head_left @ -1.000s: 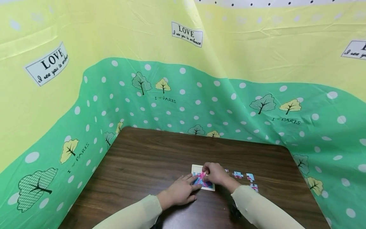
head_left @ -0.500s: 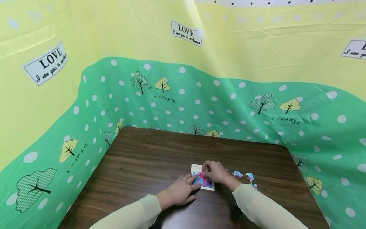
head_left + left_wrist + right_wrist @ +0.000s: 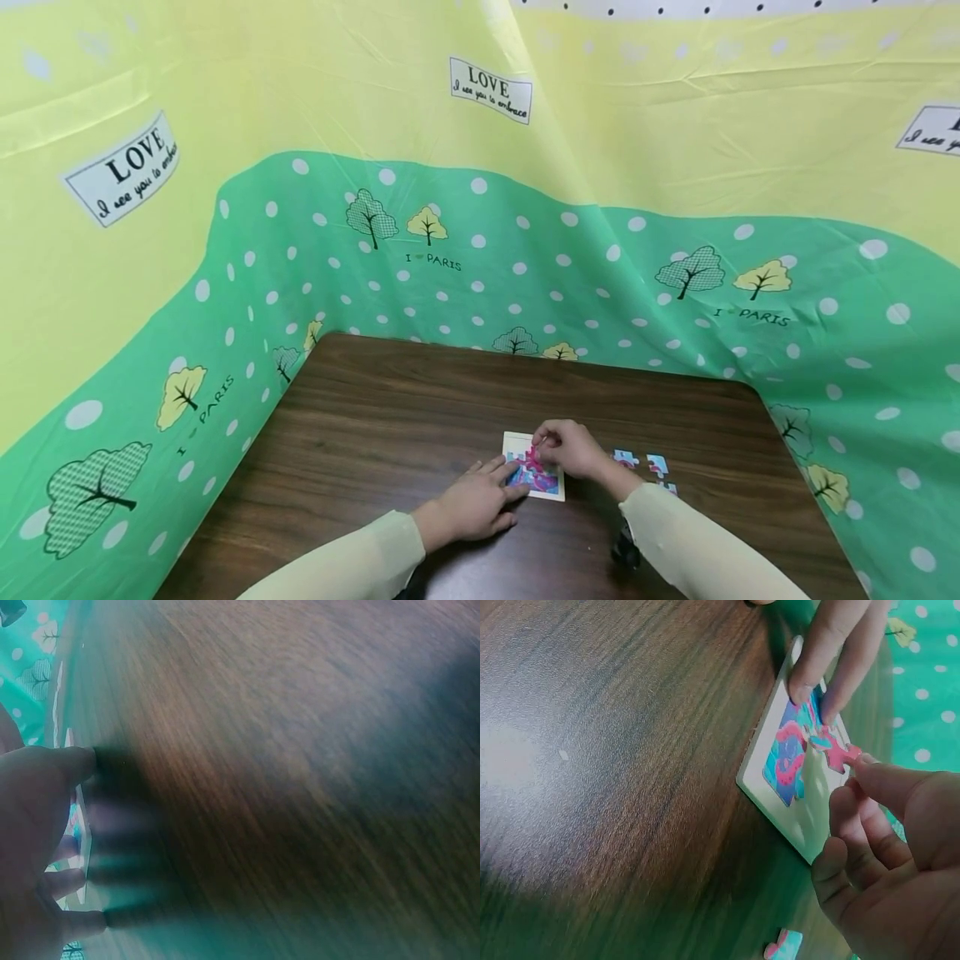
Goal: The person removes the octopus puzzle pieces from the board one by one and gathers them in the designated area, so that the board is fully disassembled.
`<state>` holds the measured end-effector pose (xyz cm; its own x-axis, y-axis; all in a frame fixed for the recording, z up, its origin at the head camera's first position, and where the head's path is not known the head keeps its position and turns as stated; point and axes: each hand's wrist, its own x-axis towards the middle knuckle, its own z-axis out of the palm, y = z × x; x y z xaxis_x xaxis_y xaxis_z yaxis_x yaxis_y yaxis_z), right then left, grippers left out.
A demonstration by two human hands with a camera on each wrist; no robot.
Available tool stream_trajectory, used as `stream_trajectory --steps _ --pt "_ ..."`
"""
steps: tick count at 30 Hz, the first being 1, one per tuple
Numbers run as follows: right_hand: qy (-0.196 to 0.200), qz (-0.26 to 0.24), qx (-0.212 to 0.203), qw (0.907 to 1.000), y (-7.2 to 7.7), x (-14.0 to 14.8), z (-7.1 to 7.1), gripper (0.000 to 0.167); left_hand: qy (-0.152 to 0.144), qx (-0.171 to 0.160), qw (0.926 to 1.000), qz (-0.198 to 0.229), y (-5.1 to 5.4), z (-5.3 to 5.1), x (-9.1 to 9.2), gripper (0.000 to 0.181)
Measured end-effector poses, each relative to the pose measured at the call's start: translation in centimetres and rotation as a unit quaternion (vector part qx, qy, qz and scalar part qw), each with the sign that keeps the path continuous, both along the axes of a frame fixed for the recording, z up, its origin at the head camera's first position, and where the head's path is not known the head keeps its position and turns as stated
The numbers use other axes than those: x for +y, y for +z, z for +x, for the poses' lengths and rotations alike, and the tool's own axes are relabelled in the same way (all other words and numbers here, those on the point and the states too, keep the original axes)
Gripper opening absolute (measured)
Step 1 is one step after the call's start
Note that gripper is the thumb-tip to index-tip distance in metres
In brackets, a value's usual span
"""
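A small puzzle tray [image 3: 517, 438] with a pale frame lies on the wooden table, partly filled with joined blue, purple and pink pieces [image 3: 786, 754]. My right hand [image 3: 576, 450] is over its right side. In the right wrist view, the thumb and fingertips pinch a pink puzzle piece [image 3: 840, 756] low over the tray, beside the joined pieces. My left hand [image 3: 474, 500] lies at the tray's left side with extended fingers; two fingertips [image 3: 802, 693] touch the joined pieces. The left wrist view shows those fingers [image 3: 64, 883] edge-on against the tray.
Several loose puzzle pieces [image 3: 625, 457] lie on the table [image 3: 390, 400] to the right of the tray, near the right forearm. One loose piece [image 3: 784, 946] shows low in the right wrist view. A green and yellow printed curtain [image 3: 450, 283] surrounds the table's far and side edges.
My right hand has shifted slightly to the right and lifted a little, still pinching the pink puzzle piece. The left hand has stayed in place on the tray.
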<state>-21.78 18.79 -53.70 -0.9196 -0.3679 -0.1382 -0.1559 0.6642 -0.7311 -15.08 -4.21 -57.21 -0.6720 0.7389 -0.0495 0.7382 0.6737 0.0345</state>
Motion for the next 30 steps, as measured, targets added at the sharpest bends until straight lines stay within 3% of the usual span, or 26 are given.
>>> stream_trajectory --steps 15,20,30 --pt "-0.041 -0.069 -0.045 0.9958 0.8 4.5 1.0 0.01 -0.001 -0.001 0.9999 0.011 -0.3 0.1 0.0 0.057" --pt "-0.052 -0.06 -0.032 0.9963 1.0 6.7 1.4 0.012 -0.001 0.006 0.9999 0.009 -0.7 0.0 0.0 0.058" --pt "-0.121 -0.037 -0.04 0.9911 1.5 10.4 2.3 0.013 -0.005 0.001 0.9998 0.021 -0.8 -0.2 -0.2 0.056"
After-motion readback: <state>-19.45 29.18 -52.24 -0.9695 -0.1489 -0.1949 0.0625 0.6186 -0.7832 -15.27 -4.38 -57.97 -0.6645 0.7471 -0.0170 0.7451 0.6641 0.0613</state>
